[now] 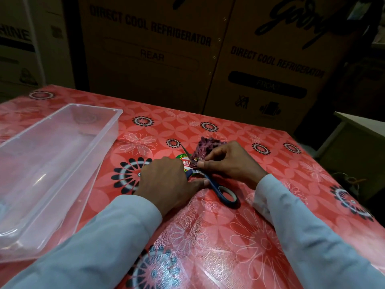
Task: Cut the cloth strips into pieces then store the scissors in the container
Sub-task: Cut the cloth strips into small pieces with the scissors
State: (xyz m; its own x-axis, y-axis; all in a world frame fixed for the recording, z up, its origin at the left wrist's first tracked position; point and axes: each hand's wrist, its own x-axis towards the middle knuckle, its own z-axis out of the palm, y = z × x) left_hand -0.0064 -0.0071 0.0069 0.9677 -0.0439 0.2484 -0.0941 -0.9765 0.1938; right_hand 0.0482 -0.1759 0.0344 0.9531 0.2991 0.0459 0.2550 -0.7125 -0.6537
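Note:
Blue-handled scissors (223,191) lie on the table's middle, blades open and pointing away from me. My left hand (166,180) covers and grips one handle; the other handle loop lies free toward me. My right hand (231,161) pinches a purple cloth strip (196,160) by the blades, at the edge of a small heap of purple cloth pieces (206,143). The clear plastic container (108,130) stands empty at the left, apart from both hands.
A red flowered plastic sheet (260,236) covers the table, wrinkled near me. A round green and red sticker (184,160) shows under the blades. Large cardboard refrigerator boxes (260,59) stand close behind the far edge. A pale cabinet (358,138) sits at the right.

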